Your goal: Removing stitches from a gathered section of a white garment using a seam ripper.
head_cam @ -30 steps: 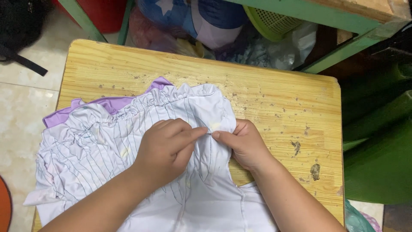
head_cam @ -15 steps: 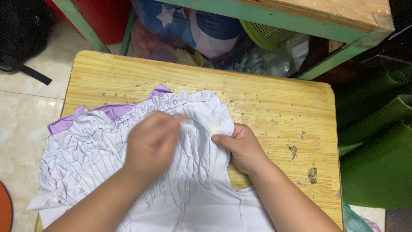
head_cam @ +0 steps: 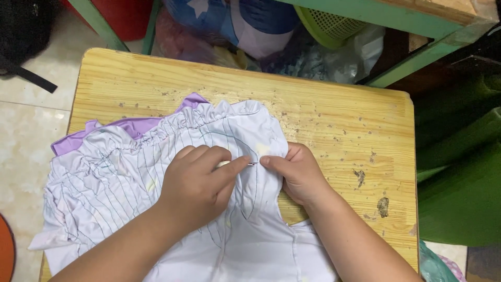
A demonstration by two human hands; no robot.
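White pinstriped garment covers the wooden surface; left hand pinches a needle, right hand grips fabric.

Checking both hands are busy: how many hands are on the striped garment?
2: the left hand pinches a small needle over the white striped garment; the right hand pinches the fabric beside it.

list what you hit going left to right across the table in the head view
purple cloth edge → white striped garment → left hand → small needle between the fingertips → right hand → bare wooden table → green object beside the table
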